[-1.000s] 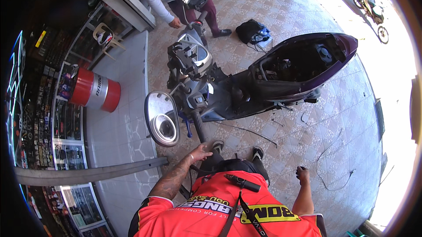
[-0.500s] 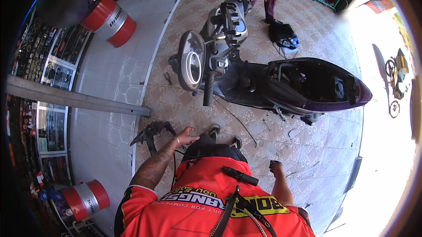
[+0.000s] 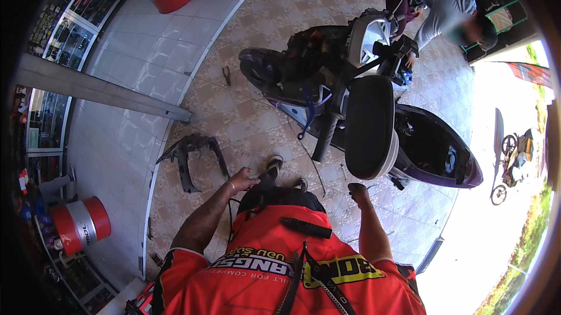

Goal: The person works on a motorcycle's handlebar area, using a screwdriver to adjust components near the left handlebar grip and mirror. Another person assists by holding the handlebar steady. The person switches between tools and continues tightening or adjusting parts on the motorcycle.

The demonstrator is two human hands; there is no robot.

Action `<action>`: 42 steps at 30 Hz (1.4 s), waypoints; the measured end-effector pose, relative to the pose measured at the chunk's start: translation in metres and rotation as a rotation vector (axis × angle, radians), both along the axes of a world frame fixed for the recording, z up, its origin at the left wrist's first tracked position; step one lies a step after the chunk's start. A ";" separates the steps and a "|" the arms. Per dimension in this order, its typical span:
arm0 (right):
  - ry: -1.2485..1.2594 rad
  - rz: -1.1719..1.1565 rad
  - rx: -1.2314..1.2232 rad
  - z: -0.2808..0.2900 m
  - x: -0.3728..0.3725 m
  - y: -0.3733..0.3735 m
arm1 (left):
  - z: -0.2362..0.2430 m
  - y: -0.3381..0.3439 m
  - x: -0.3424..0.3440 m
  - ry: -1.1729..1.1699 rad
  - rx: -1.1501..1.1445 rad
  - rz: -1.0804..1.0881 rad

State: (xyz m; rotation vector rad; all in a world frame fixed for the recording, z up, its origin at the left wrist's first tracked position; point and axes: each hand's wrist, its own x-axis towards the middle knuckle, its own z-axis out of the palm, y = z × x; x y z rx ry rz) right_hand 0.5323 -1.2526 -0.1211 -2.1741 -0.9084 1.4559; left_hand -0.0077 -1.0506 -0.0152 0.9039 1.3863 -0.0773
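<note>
My left hand [image 3: 244,179] is held out in front of my left thigh, empty, its fingers loosely apart. On the right, my right hand [image 3: 359,192] hangs beside me with its fingers curled; something dark shows at it, too small to make out. Ahead stands a dark purple motor scooter [image 3: 435,151], its seat off and its front partly stripped. The scooter's black mirror [image 3: 369,125] and handlebar grip [image 3: 325,138] are nearest to me. Neither hand touches the scooter. A black plastic frame part [image 3: 186,166] lies on the tiles left of my left hand.
A person in grey [image 3: 435,2] bends down behind the scooter. Pliers [image 3: 227,75] and a thin cable [image 3: 315,169] lie on the floor. A grey post [image 3: 105,96], red-and-white drums [image 3: 82,224] and display cabinets [image 3: 67,40] are at the left. A motorbike [image 3: 514,160] stands outside.
My view has shifted along the scooter toward its front, so the scooter sits further right. The person behind it has bent down. Both my hands keep much the same pose.
</note>
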 end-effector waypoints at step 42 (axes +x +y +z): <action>0.112 -0.649 -0.354 -0.059 0.256 -0.424 | 0.012 -0.251 0.286 0.115 -0.095 -0.153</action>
